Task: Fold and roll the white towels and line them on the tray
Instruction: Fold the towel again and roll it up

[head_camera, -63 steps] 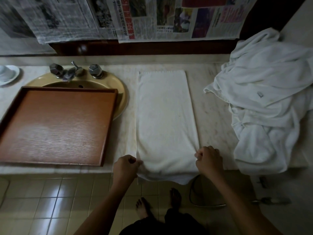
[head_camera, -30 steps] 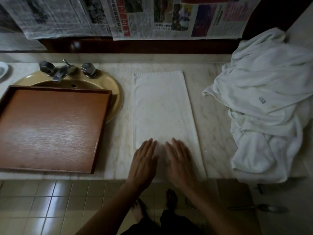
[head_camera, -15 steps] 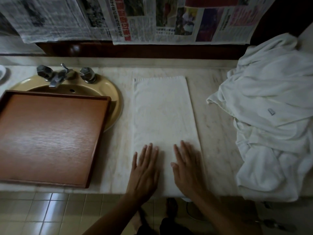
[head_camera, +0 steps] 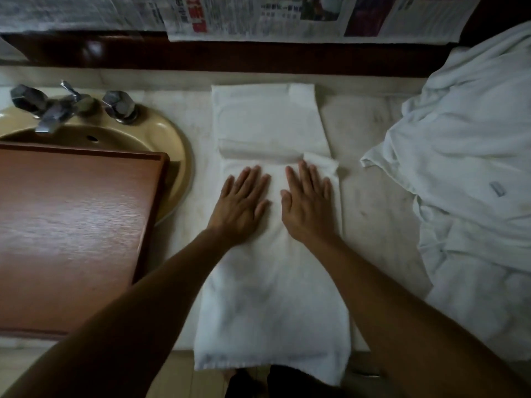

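Towel-folding at a marble worktop [head_camera: 373, 219], as I watch from my remote station: a long white towel [head_camera: 273, 297], folded into a narrow strip, lies lengthwise on the stone with its near end hanging over the front edge. The left hand [head_camera: 241, 205] and the right hand [head_camera: 309, 202] rest side by side on the strip's middle, palms down. Each grip is spread flat with straight fingers, pinching nothing. Just past the fingertips a raised ridge [head_camera: 258, 152] of cloth runs across the strip, and the right fingertips touch a small bunched corner at its right end. A brown wooden tray [head_camera: 71, 231] sits to the left, near the towel but apart from it, its far edge over a yellowish sink [head_camera: 169, 139] with a metal tap [head_camera: 54, 113]. A heap of white towels [head_camera: 471, 168] lies to the right. Newspaper sheets [head_camera: 287, 15] hang on the wall behind.
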The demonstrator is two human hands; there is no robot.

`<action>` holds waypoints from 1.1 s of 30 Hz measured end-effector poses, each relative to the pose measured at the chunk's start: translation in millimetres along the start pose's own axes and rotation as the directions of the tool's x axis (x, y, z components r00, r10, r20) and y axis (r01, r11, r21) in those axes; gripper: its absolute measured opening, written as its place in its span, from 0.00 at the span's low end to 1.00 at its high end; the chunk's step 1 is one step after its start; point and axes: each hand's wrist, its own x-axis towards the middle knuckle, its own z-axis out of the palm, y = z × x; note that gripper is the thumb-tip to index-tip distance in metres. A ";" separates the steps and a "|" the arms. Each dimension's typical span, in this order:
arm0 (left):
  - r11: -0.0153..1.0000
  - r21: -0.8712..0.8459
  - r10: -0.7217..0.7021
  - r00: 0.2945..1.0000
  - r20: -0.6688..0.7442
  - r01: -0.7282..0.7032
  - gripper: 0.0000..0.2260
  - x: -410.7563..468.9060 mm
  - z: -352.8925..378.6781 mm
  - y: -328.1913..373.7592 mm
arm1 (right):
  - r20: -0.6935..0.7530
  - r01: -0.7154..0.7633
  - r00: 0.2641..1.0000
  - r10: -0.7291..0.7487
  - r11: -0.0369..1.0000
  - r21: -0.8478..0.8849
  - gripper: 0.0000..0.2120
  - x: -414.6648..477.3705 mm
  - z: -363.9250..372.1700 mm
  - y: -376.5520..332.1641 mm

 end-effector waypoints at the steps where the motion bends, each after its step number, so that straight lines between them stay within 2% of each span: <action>1: 0.999 -0.020 -0.030 1.000 0.003 0.030 0.28 6.8 -2.0 -0.4 | 0.008 0.001 1.000 -0.001 1.000 -0.006 0.26 10.7 2.0 1.9; 4: 0.989 -0.082 -0.125 0.992 -0.011 0.123 0.28 2.7 -7.0 9.2 | 0.044 -0.032 0.999 0.032 0.999 0.004 0.27 43.0 6.4 7.3; 7: 0.985 -0.113 -0.131 0.991 -0.001 0.130 0.28 -32.6 -7.5 27.0 | 0.126 -0.031 0.992 0.028 0.999 0.020 0.28 77.6 -0.5 12.1; 10: 0.987 -0.076 -0.137 0.990 0.034 0.139 0.28 -76.4 4.5 42.6 | 0.228 -0.026 0.974 0.001 0.994 0.107 0.28 81.8 -16.9 11.3; 14: 0.975 -0.128 -0.186 0.983 -0.009 0.183 0.27 -112.7 11.2 54.7 | 0.066 0.045 0.996 -0.057 0.984 0.173 0.28 -18.4 -26.1 -12.6; 17: 0.978 -0.127 -0.171 0.985 -0.030 0.166 0.27 -114.4 7.3 49.9 | 0.114 0.172 0.977 -0.179 0.983 0.067 0.27 -101.6 -29.9 -6.1; 18: 0.977 -0.131 -0.173 0.984 -0.032 0.168 0.27 -113.3 6.7 47.4 | 0.120 0.167 0.978 -0.171 0.985 0.048 0.27 -114.6 -33.1 8.0; 21: 0.972 -0.157 -0.181 0.983 -0.032 0.173 0.27 -112.7 4.6 44.2 | 0.110 0.008 0.994 -0.011 1.000 0.025 0.27 -123.1 -42.4 56.6; 23: 0.961 -0.194 -0.207 0.978 -0.033 0.197 0.27 -116.1 5.4 42.6 | 0.149 -0.044 0.988 0.045 0.999 -0.011 0.28 -124.1 -47.1 79.8; 25: 0.935 -0.232 -0.287 0.956 -0.060 0.267 0.26 -127.0 2.3 40.1 | 0.161 -0.058 0.985 0.057 0.998 0.005 0.28 -130.3 -51.8 92.0; 30: 0.841 -0.209 -0.529 0.841 -0.117 0.500 0.19 -194.7 -13.9 38.7 | 0.121 -0.184 0.980 0.158 0.953 0.240 0.28 -177.7 -69.3 74.5; 33: 0.748 -0.302 -0.640 0.763 -0.093 0.591 0.11 -235.9 -13.7 43.5 | 0.180 -0.127 0.981 0.068 0.933 0.337 0.27 -222.7 -73.1 48.9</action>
